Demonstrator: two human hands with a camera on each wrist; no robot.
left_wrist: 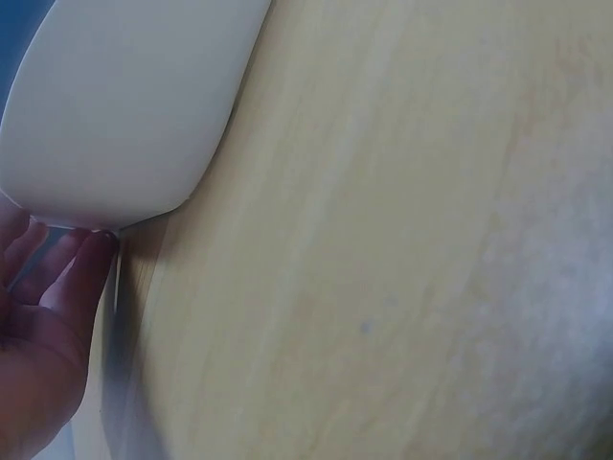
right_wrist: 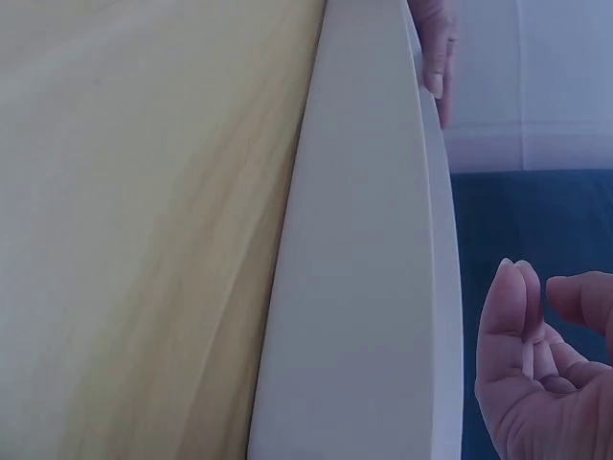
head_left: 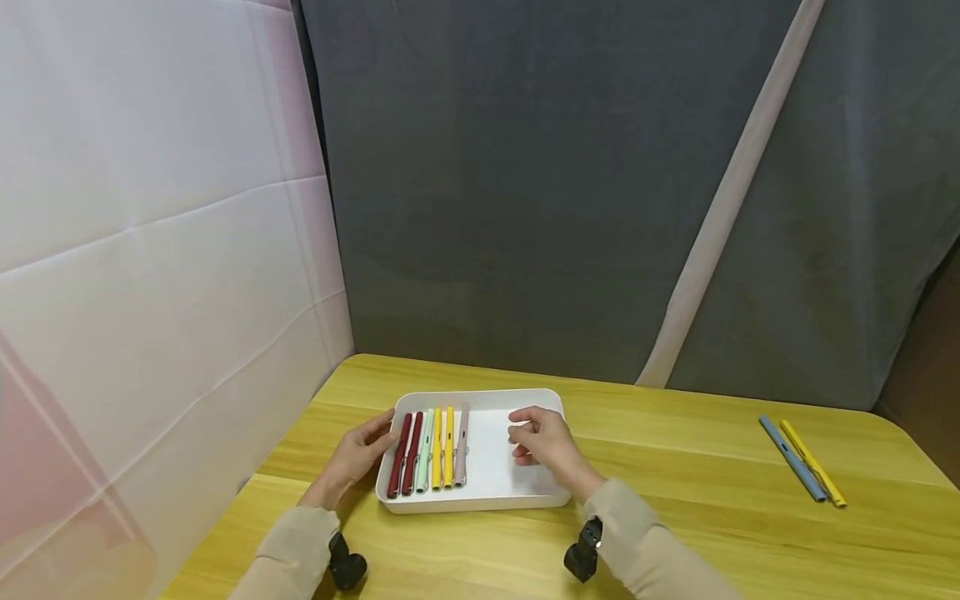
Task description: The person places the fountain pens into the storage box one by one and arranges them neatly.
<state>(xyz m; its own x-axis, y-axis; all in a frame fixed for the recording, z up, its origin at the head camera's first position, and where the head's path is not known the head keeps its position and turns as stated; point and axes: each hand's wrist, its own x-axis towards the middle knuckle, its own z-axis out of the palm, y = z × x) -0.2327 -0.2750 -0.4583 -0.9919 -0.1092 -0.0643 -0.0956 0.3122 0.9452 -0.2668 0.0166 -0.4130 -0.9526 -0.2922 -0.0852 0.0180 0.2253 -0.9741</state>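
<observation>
A white tray (head_left: 510,505) lies on the table, with a row of capped pens side by side in its left half. From the left come two dark red pens (head_left: 403,454), a mint green pen (head_left: 425,450), two yellow pens (head_left: 437,450) and a pale pink pen (head_left: 462,446). My left hand (head_left: 357,454) holds the tray's left end, thumb at the rim; the left wrist view has its fingertips (left_wrist: 91,254) against the tray's end. Over the bare right half hovers my right hand (head_left: 551,443), fingers loosely bent, a gap between thumb and forefinger, holding nothing.
Far to the right on the wooden table (head_left: 675,467), a blue-grey pen (head_left: 792,460) and a yellow pen (head_left: 813,464) lie close together. A pale cloth wall (head_left: 187,250) borders the left side, and a dark grey curtain (head_left: 487,208) hangs behind the table.
</observation>
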